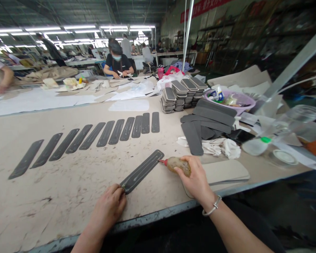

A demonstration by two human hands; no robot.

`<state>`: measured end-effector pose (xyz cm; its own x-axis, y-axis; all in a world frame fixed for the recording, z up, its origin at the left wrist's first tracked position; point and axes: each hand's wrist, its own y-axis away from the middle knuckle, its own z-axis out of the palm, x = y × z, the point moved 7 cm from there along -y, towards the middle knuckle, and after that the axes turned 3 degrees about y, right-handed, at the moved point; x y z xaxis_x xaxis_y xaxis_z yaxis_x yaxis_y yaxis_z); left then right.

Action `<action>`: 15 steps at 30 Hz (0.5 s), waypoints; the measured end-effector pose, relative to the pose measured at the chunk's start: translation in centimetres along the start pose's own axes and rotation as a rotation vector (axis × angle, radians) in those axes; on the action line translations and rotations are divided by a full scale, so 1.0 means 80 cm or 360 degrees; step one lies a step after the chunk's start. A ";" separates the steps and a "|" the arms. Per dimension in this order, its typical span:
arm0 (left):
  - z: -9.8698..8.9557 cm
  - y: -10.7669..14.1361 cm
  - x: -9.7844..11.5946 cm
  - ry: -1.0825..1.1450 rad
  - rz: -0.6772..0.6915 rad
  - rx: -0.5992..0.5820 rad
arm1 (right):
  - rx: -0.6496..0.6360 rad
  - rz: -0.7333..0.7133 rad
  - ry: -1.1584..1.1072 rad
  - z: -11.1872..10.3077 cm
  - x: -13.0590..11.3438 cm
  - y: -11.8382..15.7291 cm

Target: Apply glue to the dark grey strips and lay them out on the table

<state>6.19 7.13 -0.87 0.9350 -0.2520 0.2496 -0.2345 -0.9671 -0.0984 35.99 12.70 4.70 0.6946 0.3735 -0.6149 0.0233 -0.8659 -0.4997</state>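
My right hand is wrapped round a yellowish glue bottle with a red nozzle. The bottle is tilted, and its tip is at the far end of a long dark grey strip with rounded ends. Wet, shiny lines of glue run along that strip. At its near end, my left hand has its fingers closed on the strip's edge, pressing it to the table. A slanting row of similar grey strips, also with shiny lines, lies further back on the table.
Beige panels lie right of my right hand. Behind them are loose dark grey pieces, a white cloth and stacks of edged pieces. A purple basin and a green-capped bottle stand right. A masked co-worker sits across.
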 end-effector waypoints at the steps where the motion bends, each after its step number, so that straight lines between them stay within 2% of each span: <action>1: -0.001 0.000 0.001 0.0000 -0.0016 0.0005 | -0.0036 0.0010 -0.0044 0.002 -0.004 0.001; 5: -0.017 0.007 0.011 0.0068 -0.0087 0.0032 | -0.0074 0.0170 -0.0206 0.000 -0.007 0.004; 8: -0.051 0.011 -0.004 0.0107 -0.0207 0.0197 | -0.0008 0.0477 -0.0169 -0.002 0.021 0.007; 11: -0.115 0.021 -0.047 0.0023 -0.0360 0.0401 | -0.0008 0.0661 -0.0202 0.010 0.048 0.008; 13: -0.177 0.035 -0.085 -0.0113 -0.0456 0.0523 | -0.0016 0.0667 -0.0283 0.016 0.053 0.009; 15: -0.247 0.055 -0.128 -0.0318 -0.0571 0.0665 | -0.0006 0.0570 -0.0393 0.019 0.050 0.009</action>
<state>-9.69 4.80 15.15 0.9780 0.1391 0.1552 0.1930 -0.8853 -0.4230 37.69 14.09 0.97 0.4663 0.1173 -0.8768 -0.1851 -0.9563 -0.2264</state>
